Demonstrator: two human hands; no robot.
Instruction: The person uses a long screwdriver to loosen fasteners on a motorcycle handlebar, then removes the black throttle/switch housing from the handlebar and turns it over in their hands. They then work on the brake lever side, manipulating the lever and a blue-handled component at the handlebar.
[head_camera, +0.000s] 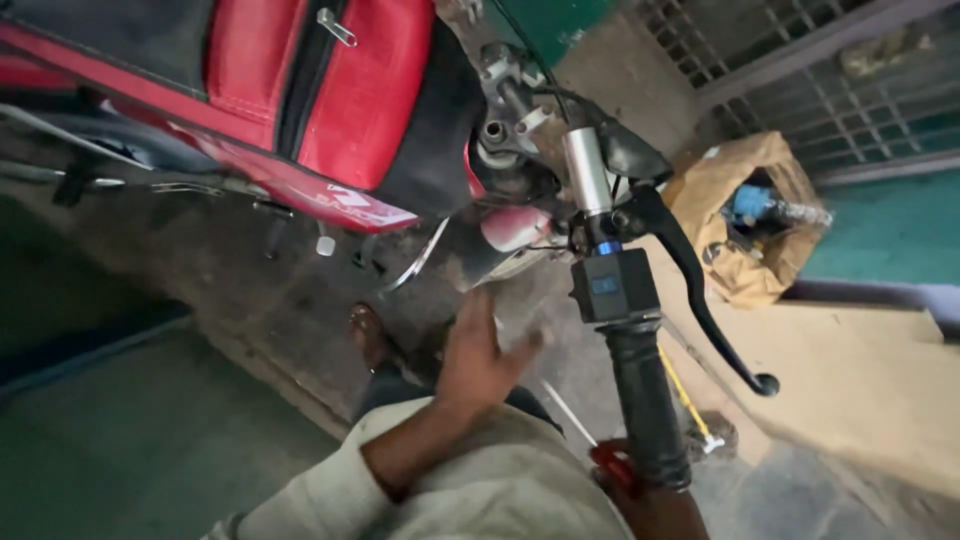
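Dim light is falling across a worn concrete floor (150, 440); a metal grille (800, 90) is standing above a teal wall (890, 230).

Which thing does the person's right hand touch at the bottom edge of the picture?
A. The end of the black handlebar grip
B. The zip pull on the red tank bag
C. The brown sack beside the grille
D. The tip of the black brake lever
A: the right hand sits at the lower end of the black handlebar grip, while the left hand hangs open in the air, touching nothing.

Black handlebar grip (646, 408), pointing downward
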